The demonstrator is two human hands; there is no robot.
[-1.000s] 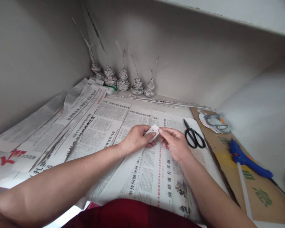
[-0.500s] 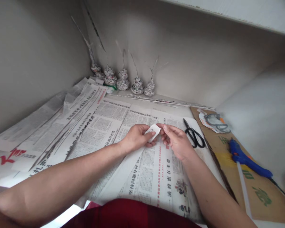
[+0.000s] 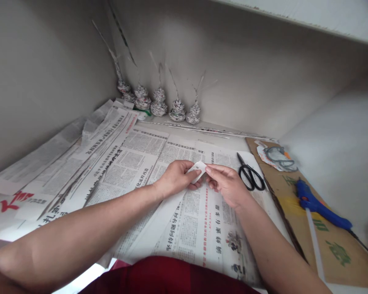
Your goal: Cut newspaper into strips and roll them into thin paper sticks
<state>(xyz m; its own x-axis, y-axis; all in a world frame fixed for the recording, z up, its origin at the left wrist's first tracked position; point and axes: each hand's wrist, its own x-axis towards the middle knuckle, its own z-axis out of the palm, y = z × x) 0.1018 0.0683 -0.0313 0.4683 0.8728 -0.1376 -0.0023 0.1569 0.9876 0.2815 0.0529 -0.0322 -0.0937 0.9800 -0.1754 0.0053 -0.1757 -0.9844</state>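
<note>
A small white piece of paper (image 3: 198,165) with a little print on it is held over the newspaper sheets (image 3: 190,220). My left hand (image 3: 176,178) pinches it between thumb and fingers from the left. At its right corner, the thumb and forefinger of my right hand (image 3: 225,183) are closed on the edge. The fingers hide the paper's lower part, so how far it runs below them I cannot tell. Black-handled scissors (image 3: 250,175) lie just right of my right hand.
Several woven paper gourd shapes (image 3: 158,102) stand along the back wall, with thin paper rods (image 3: 208,130) before them. Newspaper strips (image 3: 101,139) overlap at left. A blue glue gun (image 3: 320,208) and a tape roll (image 3: 279,157) rest on cardboard (image 3: 346,269) at right. A shelf (image 3: 319,18) overhangs.
My right thumb and forefinger have drawn together on the paper's right corner, and the hand has shifted slightly left. My left hand has stayed almost still.
</note>
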